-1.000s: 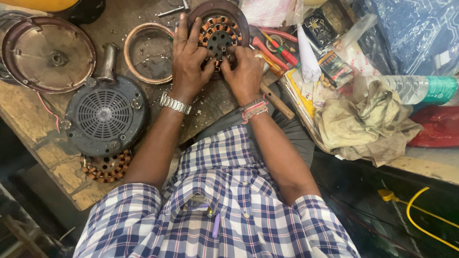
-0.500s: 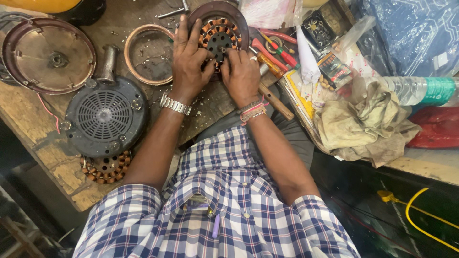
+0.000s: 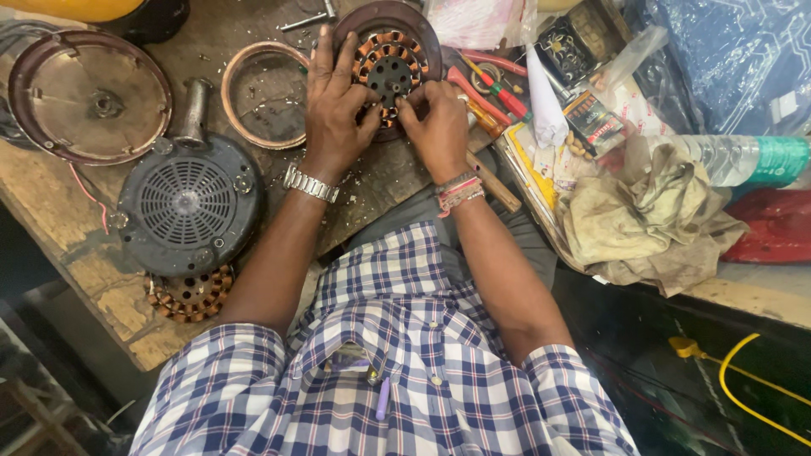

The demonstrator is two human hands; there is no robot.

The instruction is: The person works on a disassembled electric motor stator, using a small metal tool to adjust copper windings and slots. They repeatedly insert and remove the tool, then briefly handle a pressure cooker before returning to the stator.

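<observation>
Hands at top centre, left hand point(image 3: 334, 105) fingers spread and right hand point(image 3: 438, 122) fingers pinching copper-wound stator point(image 3: 390, 63), pliers point(image 3: 486, 89) just right, grilled motor cover point(image 3: 187, 203) lower left, dirty rag point(image 3: 650, 219) at right.

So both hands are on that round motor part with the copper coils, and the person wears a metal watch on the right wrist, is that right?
Nearly. Both the left hand and the right hand do rest on the round motor part with copper coils, but the metal watch sits on the left wrist. The right wrist carries thread bands instead. The head view shows this.
</observation>
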